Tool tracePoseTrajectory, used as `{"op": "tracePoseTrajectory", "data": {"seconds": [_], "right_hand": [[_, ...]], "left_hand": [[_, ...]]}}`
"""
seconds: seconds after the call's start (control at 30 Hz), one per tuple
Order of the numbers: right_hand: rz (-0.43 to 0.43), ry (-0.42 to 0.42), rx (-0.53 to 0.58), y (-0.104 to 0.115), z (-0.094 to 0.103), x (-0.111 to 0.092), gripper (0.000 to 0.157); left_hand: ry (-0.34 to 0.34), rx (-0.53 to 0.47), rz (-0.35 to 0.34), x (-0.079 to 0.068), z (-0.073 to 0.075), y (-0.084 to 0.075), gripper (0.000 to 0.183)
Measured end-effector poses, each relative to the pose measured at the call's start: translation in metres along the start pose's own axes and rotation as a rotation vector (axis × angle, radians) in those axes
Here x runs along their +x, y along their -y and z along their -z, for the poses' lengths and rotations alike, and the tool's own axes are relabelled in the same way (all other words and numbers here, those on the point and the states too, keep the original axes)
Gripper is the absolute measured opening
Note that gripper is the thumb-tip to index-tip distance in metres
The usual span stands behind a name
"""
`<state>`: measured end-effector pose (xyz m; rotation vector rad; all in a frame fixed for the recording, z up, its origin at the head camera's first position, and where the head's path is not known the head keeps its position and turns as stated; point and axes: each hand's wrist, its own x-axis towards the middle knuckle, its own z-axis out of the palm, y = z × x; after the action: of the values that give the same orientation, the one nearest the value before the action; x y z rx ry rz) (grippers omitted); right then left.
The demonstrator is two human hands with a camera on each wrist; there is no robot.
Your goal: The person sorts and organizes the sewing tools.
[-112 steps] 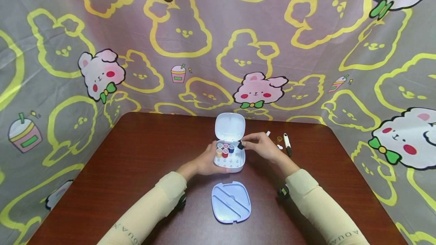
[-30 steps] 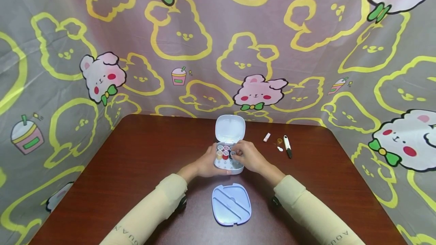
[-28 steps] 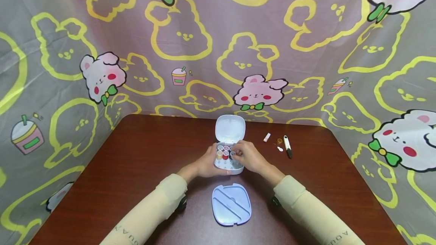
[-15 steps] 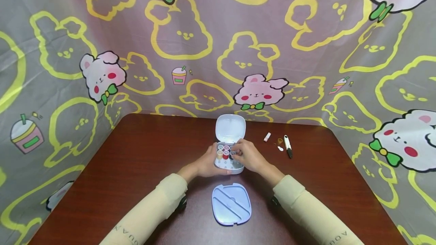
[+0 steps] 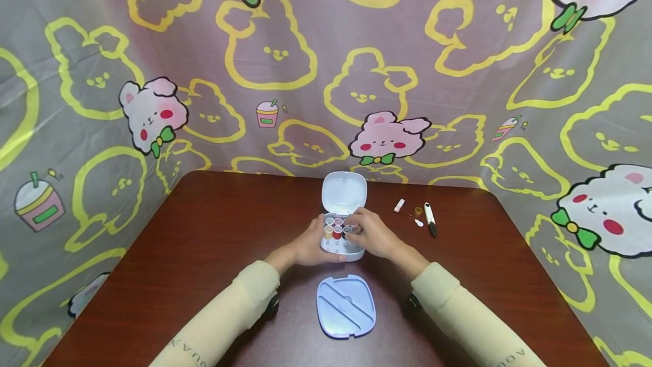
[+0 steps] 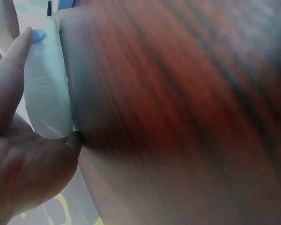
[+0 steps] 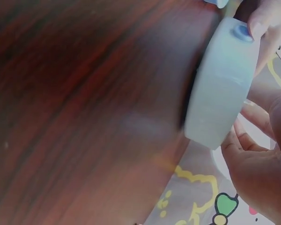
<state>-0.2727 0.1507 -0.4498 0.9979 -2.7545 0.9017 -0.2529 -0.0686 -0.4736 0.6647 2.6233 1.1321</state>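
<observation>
A white sewing box (image 5: 355,256) stands on the table with its lid (image 5: 344,192) raised at the back. Inside it, thread spools stand on pegs: a beige spool (image 5: 328,233), a red spool (image 5: 337,233) and others in the row behind. My left hand (image 5: 307,246) grips the box from its left side, the thumb along the front wall; in the left wrist view the thumb lies by a blue button (image 6: 38,36). My right hand (image 5: 373,233) reaches in from the right and pinches a black spool (image 5: 348,230) beside the red one. Its fingers hide the box's right part.
A lilac divided tray (image 5: 346,306) lies in front of the box. To the right lie a small pinkish-white piece (image 5: 399,205), a yellow ring-like item (image 5: 418,211), a small white piece (image 5: 419,223) and a white-and-black tool (image 5: 430,220). A patterned curtain surrounds the table.
Since the earliest frame, my right hand has brought the black spool from the box's back right corner to the spot beside the red spool. Over the last second both hands stay nearly still.
</observation>
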Motion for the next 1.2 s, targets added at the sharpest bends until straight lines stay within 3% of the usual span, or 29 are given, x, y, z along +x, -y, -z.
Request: {"op": "tracePoseTrajectory", "data": {"seconds": [0.6,0.8,1.0,1.2], "right_hand": [[0.035,0.086,-0.023,0.017,0.01,-0.01,0.03],[0.027,0.131,-0.01,0.027,0.013,-0.015,0.031],[0.091,0.159,-0.054,0.033,0.015,-0.021,0.029],[0.096,0.192,-0.091,0.041,0.015,-0.028,0.033]], "left_hand": [[-0.016,-0.001,-0.03,-0.001,-0.001,0.002,0.114],[-0.011,0.012,-0.005,-0.001,-0.001,0.002,0.119],[-0.01,0.014,0.009,-0.002,0.0,0.001,0.122],[0.001,0.027,0.017,-0.001,0.0,0.002,0.123]]}}
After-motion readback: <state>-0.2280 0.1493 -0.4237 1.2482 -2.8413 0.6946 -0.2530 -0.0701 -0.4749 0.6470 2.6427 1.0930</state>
